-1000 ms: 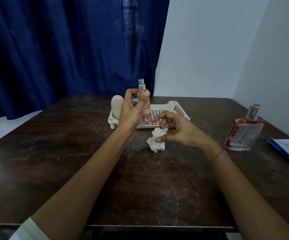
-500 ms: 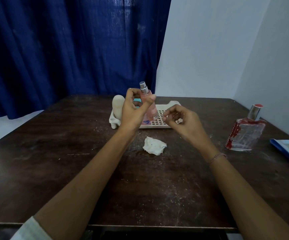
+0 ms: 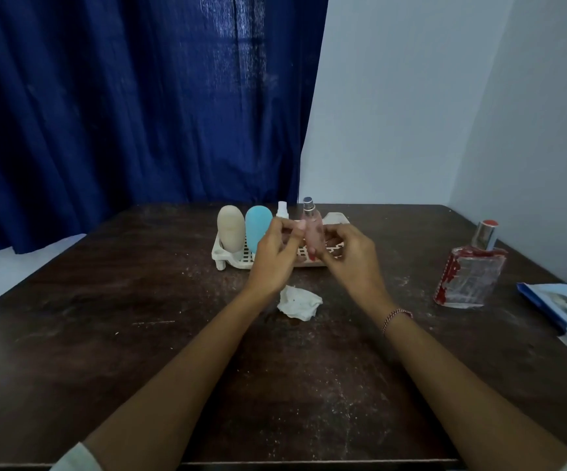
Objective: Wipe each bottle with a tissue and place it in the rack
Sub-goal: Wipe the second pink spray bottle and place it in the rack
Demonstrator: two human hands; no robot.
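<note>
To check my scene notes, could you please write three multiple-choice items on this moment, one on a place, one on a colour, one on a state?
1. Where does the tissue lie?
A in the rack
B on the table, nearer the person than the rack
C in the right hand

2. Cap colour of the clear flat bottle?
A red
B green
C black

3. The pink spray bottle is
A lying flat
B upright, with both hands around it
C capless on the floor

Answers: B, it lies before the rack; A, a red top shows; B, the left hand and right hand flank it.
</note>
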